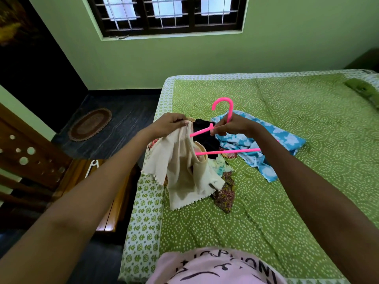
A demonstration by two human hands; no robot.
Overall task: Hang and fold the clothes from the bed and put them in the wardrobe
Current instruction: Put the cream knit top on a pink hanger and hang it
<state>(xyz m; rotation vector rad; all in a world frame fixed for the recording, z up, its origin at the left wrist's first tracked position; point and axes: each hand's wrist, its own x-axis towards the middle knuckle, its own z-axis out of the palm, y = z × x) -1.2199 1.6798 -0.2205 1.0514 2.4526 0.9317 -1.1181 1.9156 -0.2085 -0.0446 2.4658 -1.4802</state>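
My left hand (168,124) grips the top of a cream top (185,177), which hangs over the bed's left edge. My right hand (233,127) grips a pink hanger (223,151) near its neck, with the hook pointing up. The hanger's left end reaches into the cream top's opening. Behind them on the bed lie a black garment (205,136), a blue floral cloth (266,148) and a brown patterned cloth (225,193).
The bed (287,201) has a green dotted cover, with a green pillow (363,89) at the far right. A wooden piece of furniture (30,160) stands on the left, with a white hanger (92,167) beside it. An oval mat (90,124) lies on the dark floor.
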